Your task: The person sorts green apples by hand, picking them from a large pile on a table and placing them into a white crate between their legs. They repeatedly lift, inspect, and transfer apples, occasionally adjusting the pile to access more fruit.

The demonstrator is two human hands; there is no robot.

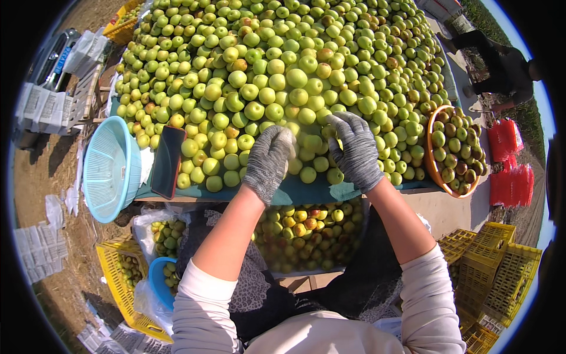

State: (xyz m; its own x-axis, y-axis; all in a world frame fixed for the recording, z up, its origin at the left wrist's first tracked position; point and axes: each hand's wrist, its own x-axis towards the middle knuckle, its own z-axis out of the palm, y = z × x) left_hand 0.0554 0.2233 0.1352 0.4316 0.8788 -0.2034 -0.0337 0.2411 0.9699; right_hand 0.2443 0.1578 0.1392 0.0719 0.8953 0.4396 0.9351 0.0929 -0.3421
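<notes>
A broad heap of green jujubes (298, 96), some with reddish-brown patches, covers the table in front of me. Both my hands wear grey knitted gloves and are at the near edge of this heap. My left hand (270, 160) is closed, its fingers curled inward; whatever lies inside them is hidden. To its right, my right hand (356, 148) arches over the fruit with thumb and fingers apart, and nothing shows in its grasp. Several loose jujubes lie between the two hands. Below the table edge, between my legs, sits a container of more reddish jujubes (309, 233).
A phone (167, 161) and a light-blue basket (109, 168) are at left. An orange basket of browner jujubes (454, 152) stands at right. Yellow crates (486, 265), red mesh bags (510, 183) and a blue bowl (160, 282) surround me. Another person (501, 68) is at far right.
</notes>
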